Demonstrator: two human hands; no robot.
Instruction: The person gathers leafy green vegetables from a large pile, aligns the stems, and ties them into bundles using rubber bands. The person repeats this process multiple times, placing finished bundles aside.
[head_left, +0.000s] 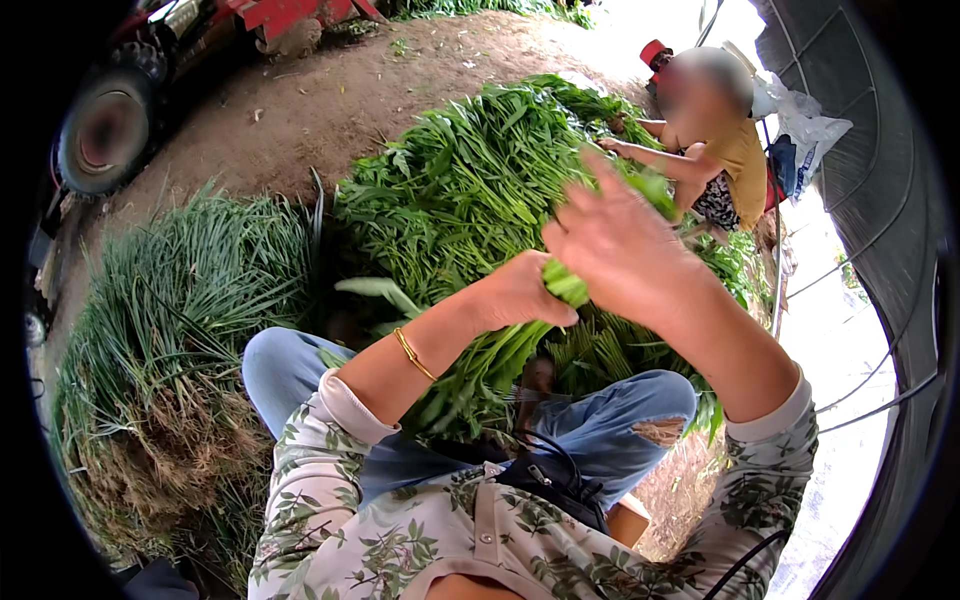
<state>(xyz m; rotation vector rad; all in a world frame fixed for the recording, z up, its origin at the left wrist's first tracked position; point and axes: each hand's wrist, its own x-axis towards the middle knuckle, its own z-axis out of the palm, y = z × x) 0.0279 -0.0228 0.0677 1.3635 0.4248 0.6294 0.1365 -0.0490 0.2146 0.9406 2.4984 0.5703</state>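
A bunch of leafy green stalks (564, 283) is gripped in my left hand (517, 292), which wears a gold bangle on its wrist. The stems poke up past the thumb, and long leaves hang below towards my lap. My right hand (619, 240), blurred, is close against the bunch with its fingers partly spread; whether it pinches a stem cannot be told. Beyond both hands lies a large heap of leafy greens (450, 187). Beneath my right hand are stalks laid side by side with their cut ends showing (607, 349).
A pile of scallion-like greens with roots (187, 300) lies at left. A person in a yellow shirt (739, 172) crouches at upper right, hands at the heap. A wheeled machine (105, 142) stands upper left on bare soil. Dark sheeting (877, 150) and a clear plastic bag (810, 127) are at right.
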